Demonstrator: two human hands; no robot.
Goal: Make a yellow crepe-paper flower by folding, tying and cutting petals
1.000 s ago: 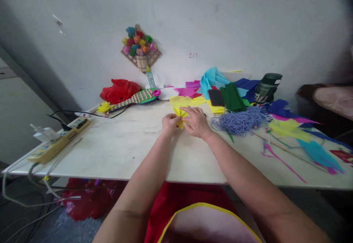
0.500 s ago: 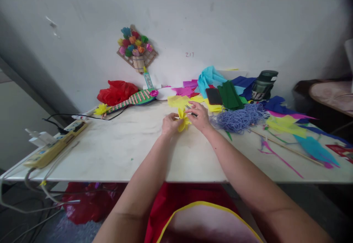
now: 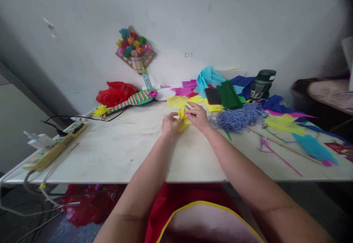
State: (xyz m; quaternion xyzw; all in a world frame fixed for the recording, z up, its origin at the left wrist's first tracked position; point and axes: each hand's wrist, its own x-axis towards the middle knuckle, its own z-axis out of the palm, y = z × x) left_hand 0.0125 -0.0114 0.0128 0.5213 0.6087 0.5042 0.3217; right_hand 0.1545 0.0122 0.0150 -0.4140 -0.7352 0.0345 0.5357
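Note:
My left hand (image 3: pixel 170 123) pinches a yellow crepe-paper flower (image 3: pixel 181 126) over the middle of the table. Close against the flower's right side, the fingers of my right hand (image 3: pixel 199 116) are bent and touch or nearly touch its petals. A small dark-handled tool with a grey pointed tip (image 3: pixel 188 107) is tucked in my right hand, the tip sticking out up and to the left. Most of this tool is hidden by the fingers, so its kind is unclear. Just beyond the flower lies a flat yellow paper sheet (image 3: pixel 176 101).
To the right are a heap of lilac yarn (image 3: pixel 238 118), a phone (image 3: pixel 213 96), green crepe paper (image 3: pixel 228 95), a dark jar (image 3: pixel 263 84) and a thin stick (image 3: pixel 286 146). At left sit a power strip (image 3: pixel 55 147) and a decorated lute-shaped craft (image 3: pixel 139 97).
My right fingers have come slightly closer to the flower's petals. My left hand keeps its hold on the flower. The whole view has shifted slightly.

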